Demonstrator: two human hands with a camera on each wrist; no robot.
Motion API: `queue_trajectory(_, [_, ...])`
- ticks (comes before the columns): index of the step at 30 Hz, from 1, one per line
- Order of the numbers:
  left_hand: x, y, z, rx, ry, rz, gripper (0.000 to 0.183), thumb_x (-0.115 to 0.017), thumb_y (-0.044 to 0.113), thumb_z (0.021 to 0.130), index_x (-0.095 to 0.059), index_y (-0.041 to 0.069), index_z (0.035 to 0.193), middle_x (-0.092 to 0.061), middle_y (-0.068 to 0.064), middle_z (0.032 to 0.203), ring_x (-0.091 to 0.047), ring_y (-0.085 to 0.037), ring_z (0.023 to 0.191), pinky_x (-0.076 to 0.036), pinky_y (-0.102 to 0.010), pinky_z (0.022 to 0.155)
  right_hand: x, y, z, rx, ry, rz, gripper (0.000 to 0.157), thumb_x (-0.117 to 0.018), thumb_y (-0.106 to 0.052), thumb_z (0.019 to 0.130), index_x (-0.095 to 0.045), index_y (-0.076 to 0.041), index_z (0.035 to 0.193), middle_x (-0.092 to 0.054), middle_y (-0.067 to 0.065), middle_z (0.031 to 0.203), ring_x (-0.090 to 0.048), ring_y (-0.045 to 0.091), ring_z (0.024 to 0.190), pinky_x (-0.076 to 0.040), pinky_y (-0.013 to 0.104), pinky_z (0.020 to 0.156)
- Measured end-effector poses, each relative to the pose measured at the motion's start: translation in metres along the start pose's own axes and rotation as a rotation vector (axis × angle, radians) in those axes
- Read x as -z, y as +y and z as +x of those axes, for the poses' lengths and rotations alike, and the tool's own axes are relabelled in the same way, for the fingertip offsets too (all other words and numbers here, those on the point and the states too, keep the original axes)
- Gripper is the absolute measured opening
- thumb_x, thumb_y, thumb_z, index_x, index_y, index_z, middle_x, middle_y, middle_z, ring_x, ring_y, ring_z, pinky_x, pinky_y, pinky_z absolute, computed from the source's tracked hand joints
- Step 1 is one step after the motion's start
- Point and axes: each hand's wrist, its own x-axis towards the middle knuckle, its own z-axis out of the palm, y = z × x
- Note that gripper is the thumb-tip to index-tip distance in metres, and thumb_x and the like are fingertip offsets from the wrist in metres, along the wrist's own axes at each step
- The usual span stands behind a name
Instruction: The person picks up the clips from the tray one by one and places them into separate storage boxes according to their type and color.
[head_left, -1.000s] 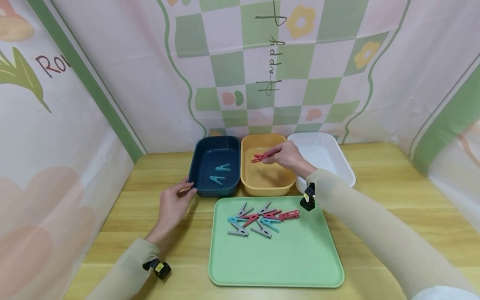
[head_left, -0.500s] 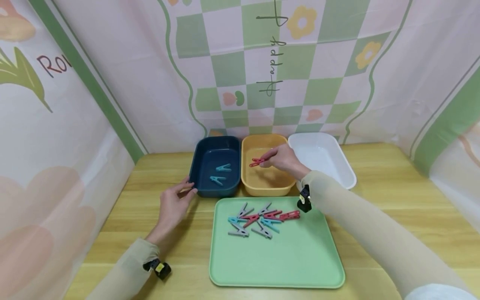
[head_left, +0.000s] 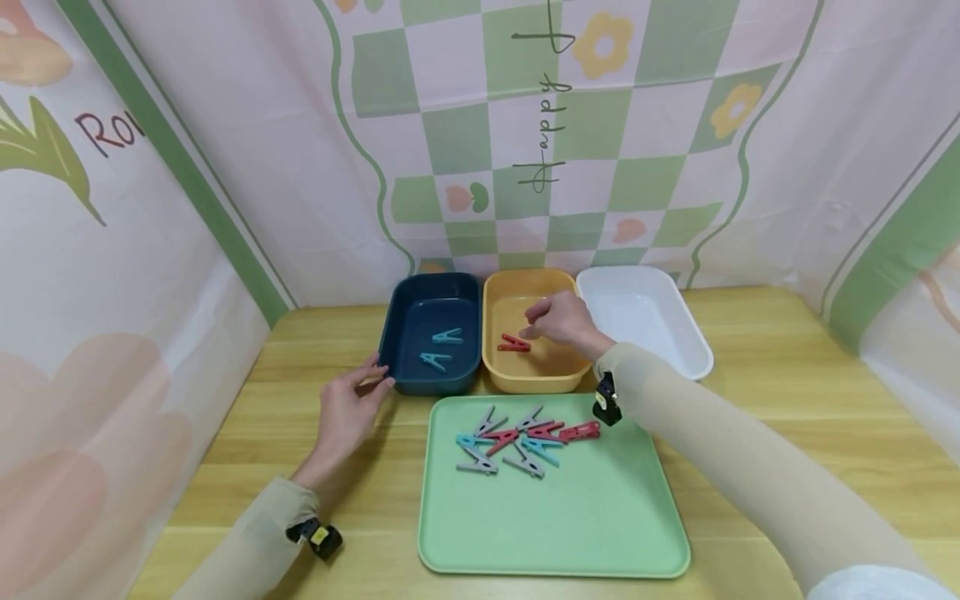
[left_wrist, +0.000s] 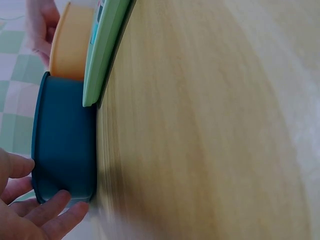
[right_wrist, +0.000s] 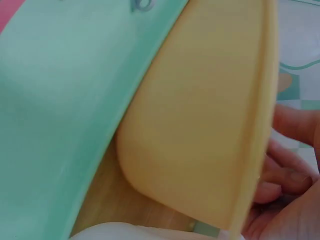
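Observation:
In the head view, my left hand [head_left: 348, 412] touches the near left corner of a dark blue tub [head_left: 390, 321], its fingers lightly bent along the wall and rim [left_wrist: 37, 125]. Two light blue clothespins [head_left: 447, 336] lie inside that tub. Over the yellow tub [head_left: 536, 383] is my right hand [head_left: 564, 318], holding nothing, thumb and fingertips parted. A red clothespin [head_left: 514, 343] rests on the yellow tub's floor, just below the fingertips. Nearer me, a green tray [head_left: 555, 525] bears several grey, red and light blue clothespins [head_left: 501, 437] in a loose cluster.
A white tub [head_left: 645, 317] stands right of the yellow one, the three tubs in a row at the back of the wooden table [head_left: 810, 417]. Behind them hangs a patterned cloth [head_left: 517, 133]. The green tray sits close in front of the tubs.
My right hand has lowered slightly and let go of the red clothespin, which now lies in the yellow tub. The left hand has stayed at the blue tub's corner.

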Motion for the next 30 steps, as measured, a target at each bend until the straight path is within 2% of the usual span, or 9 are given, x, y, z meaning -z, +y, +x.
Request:
queue_trajectory(5, [-0.001,-0.001,0.0,-0.001,-0.002,0.0,0.025,-0.074,-0.001,0.097,-0.073,-0.008,0.121,-0.06,-0.02,0.146,-0.072,-0.034,0.114,-0.061,-0.033,0.09,0.011,-0.008,-0.01,0.007,0.07,0.02,0.032,-0.086,-0.014,0.09,-0.078,0.002,0.117,-0.077,0.015,0.112,-0.069,0.033,0.107,-0.056,0.047,0.097])
queue_trajectory(11, [-0.001,0.0,-0.001,0.006,-0.002,-0.009,0.025,-0.074,0.0,0.098,-0.073,-0.009,0.121,-0.06,-0.02,0.146,-0.071,-0.033,0.115,-0.061,-0.032,0.089,0.026,-0.017,-0.032,0.08,0.078,0.047,0.022,-0.084,-0.013,0.092,-0.08,0.0,0.109,-0.078,0.011,0.098,-0.073,0.03,0.092,-0.058,0.041,0.082])
queue_trajectory(16, [-0.002,0.001,-0.002,0.029,-0.005,-0.029,0.026,-0.074,0.001,0.098,-0.073,-0.009,0.122,-0.059,-0.019,0.147,-0.072,-0.033,0.113,-0.062,-0.028,0.086,0.034,-0.018,-0.055,0.141,0.081,0.014,0.016,-0.083,-0.014,0.092,-0.081,-0.003,0.103,-0.078,0.009,0.096,-0.07,0.028,0.092,-0.056,0.038,0.076])
queue_trajectory(22, [-0.001,0.001,-0.002,0.031,-0.002,-0.03,0.026,-0.074,0.0,0.098,-0.072,-0.009,0.122,-0.059,-0.019,0.147,-0.072,-0.034,0.113,-0.062,-0.027,0.085,0.038,-0.017,-0.088,0.194,0.04,-0.016,0.011,-0.083,-0.016,0.092,-0.082,-0.007,0.099,-0.077,0.005,0.095,-0.066,0.028,0.095,-0.053,0.039,0.075])
queue_trajectory(27, [-0.001,0.001,-0.001,0.027,-0.004,-0.027,0.026,-0.074,0.0,0.098,-0.072,-0.009,0.122,-0.059,-0.019,0.147,-0.072,-0.034,0.113,-0.062,-0.027,0.085,0.041,-0.012,-0.114,0.224,0.032,-0.022,0.009,-0.083,-0.016,0.091,-0.082,-0.009,0.097,-0.077,0.002,0.091,-0.061,0.023,0.072,-0.049,0.034,0.06])
queue_trajectory(30, [0.0,0.001,-0.001,0.025,-0.006,-0.025,0.026,-0.073,0.0,0.098,-0.072,-0.01,0.122,-0.059,-0.02,0.147,-0.071,-0.035,0.114,-0.062,-0.027,0.086,0.042,-0.007,-0.127,0.25,0.036,-0.028,0.007,-0.085,-0.015,0.09,-0.083,-0.01,0.095,-0.077,-0.001,0.089,-0.058,0.021,0.066,-0.047,0.031,0.056])
